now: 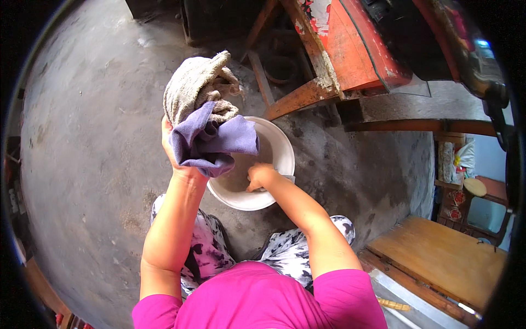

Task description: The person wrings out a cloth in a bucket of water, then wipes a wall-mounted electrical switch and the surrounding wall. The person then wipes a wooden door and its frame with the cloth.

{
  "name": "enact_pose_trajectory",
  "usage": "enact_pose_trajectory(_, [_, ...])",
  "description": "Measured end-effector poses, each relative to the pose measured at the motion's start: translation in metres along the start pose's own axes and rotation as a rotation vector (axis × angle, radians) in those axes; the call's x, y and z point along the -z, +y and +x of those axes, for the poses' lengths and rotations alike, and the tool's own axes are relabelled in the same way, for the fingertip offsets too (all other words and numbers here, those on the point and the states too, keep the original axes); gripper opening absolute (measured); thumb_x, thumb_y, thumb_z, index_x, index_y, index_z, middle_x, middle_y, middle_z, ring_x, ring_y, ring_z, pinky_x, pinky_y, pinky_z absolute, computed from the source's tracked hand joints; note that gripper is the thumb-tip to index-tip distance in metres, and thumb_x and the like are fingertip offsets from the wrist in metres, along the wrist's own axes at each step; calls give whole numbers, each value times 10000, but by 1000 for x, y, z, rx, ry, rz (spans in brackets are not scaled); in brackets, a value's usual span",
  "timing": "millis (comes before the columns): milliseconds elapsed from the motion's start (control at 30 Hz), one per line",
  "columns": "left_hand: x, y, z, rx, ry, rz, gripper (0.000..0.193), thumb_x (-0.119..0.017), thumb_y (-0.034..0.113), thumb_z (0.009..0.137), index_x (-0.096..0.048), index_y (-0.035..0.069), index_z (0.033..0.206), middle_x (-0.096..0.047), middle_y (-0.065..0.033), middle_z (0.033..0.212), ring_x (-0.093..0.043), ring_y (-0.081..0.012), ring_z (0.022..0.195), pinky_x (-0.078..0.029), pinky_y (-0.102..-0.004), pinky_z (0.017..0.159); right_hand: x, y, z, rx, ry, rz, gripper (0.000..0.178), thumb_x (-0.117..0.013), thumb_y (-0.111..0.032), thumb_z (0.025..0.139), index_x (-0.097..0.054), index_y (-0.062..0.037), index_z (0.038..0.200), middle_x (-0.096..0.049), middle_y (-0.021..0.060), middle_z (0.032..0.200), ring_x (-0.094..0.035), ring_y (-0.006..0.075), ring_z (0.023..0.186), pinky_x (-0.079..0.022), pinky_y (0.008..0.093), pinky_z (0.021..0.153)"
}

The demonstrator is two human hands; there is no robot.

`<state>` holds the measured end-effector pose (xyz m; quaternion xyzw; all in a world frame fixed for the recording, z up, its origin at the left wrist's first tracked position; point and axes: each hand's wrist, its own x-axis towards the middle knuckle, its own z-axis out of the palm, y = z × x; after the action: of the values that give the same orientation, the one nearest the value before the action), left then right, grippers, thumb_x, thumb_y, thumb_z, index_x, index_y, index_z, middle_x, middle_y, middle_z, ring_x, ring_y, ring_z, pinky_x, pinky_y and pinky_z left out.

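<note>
My left hand (167, 143) is closed around a bundle of cloths, raised above the left side of a white round basin (284, 143). In the bundle, a beige towel (189, 90) is crumpled on the far side, and a purple cloth (233, 137) hangs folded on the near side, covering most of my fingers. Down inside the basin is my right hand (261, 175), its fingers curled downward near the bottom. What they hold, if anything, is hidden. A small greyish-white piece (289, 178) shows beside my right wrist; its kind cannot be made out.
The basin stands on a grey concrete floor (98, 137) in front of my knees. Just beyond it, a worn wooden frame leg (301, 98) carries a red panel (353, 49). A wooden board (444, 255) lies at the right. Dark furniture (213, 22) stands at the far side.
</note>
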<state>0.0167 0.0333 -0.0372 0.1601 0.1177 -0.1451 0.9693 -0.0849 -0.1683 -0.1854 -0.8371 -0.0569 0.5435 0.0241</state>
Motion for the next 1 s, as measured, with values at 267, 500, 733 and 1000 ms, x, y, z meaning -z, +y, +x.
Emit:
enact_pose_trajectory(267, [28, 11, 3, -121, -14, 188, 516, -364, 445, 1048, -599, 92, 1342, -701, -151, 1215, -680, -335, 1081, -543, -482, 993, -8, -16, -11, -13, 105, -214, 496, -735, -254, 776, -723, -81, 1240, -711, 174, 1230, -686, 326, 1148, -555, 428, 950])
enact_pose_trajectory(500, [29, 3, 6, -68, 11, 217, 454, -420, 399, 1016, -635, 95, 1275, -727, -128, 1102, -695, -293, 980, -557, -432, 913, -38, 8, 14, 131, 56, 44, 439, -668, -232, 811, -715, -55, 1209, -704, 203, 1212, -675, 377, 1134, -534, 471, 986])
enact_pose_trajectory(733, [39, 3, 6, -51, 3, 106, 503, -375, 430, 1050, -607, 83, 1329, -699, -127, 1213, -681, -289, 1072, -538, -439, 988, -45, -2, 6, 41, 391, 459, 459, -618, -415, 901, -705, -29, 1134, -679, 275, 1186, -661, 433, 1097, -521, 510, 978])
enact_pose_trajectory(1000, [-25, 0, -5, -18, 77, -113, 479, -372, 404, 1052, -596, 93, 1338, -680, -119, 1261, -662, -297, 1132, -521, -445, 1021, -18, -12, -36, 9, -147, 1147, 686, -576, -681, 893, -756, -35, 1038, -703, 55, 877, -661, 194, 841, -522, 350, 808])
